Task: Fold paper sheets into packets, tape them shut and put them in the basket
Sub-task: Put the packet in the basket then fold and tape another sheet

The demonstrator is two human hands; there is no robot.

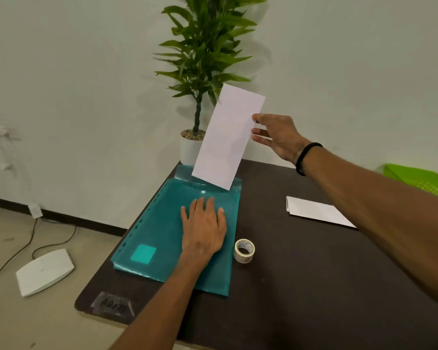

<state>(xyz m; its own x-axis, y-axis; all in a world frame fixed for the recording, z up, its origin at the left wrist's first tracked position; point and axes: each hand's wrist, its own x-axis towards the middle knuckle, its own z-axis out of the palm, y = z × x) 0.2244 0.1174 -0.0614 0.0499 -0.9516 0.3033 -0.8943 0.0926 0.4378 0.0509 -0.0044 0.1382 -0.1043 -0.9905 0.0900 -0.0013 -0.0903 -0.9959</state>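
Here the right hand (280, 137) pinches a blank (unmarked) paper sheet (228, 137).

My white paper sheet (228, 137) hangs over a teal folder (177, 236) on the dark brown table (301, 286), beside a lime-green basket (420, 180)

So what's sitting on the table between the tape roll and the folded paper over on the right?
Nothing: in the head view, bare dark table runs from the tape roll to the folded paper.

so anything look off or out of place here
Mostly tidy. One oddity: a white pedal-like device lies on the floor beside the table, cable trailing. A scuffed clear sticker sits at the table's near corner.
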